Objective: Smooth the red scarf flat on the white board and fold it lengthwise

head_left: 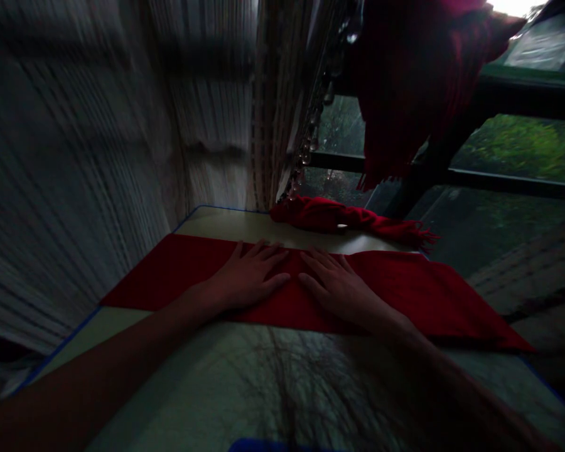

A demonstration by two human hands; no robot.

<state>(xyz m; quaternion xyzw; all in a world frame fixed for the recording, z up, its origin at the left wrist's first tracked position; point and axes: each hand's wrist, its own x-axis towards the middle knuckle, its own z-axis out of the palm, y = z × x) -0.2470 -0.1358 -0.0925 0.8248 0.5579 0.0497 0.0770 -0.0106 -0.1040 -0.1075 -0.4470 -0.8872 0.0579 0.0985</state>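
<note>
A red cloth, folded into a long flat band, lies across the pale table from left to right. On its middle rests my left hand, palm down with the fingers spread. Close beside it, my right hand also lies flat on the cloth, fingers apart. The two thumbs point toward each other with a small gap of red fabric between them. Nothing is gripped by either hand. The right end of the cloth reaches over the table's right edge and looks slightly rumpled.
Behind the cloth, a bunched red fringed scarf lies along the far edge of the pale, blue-edged table. Another dark red fringed cloth hangs before the window. Striped curtains and a bead string hang at the left and back.
</note>
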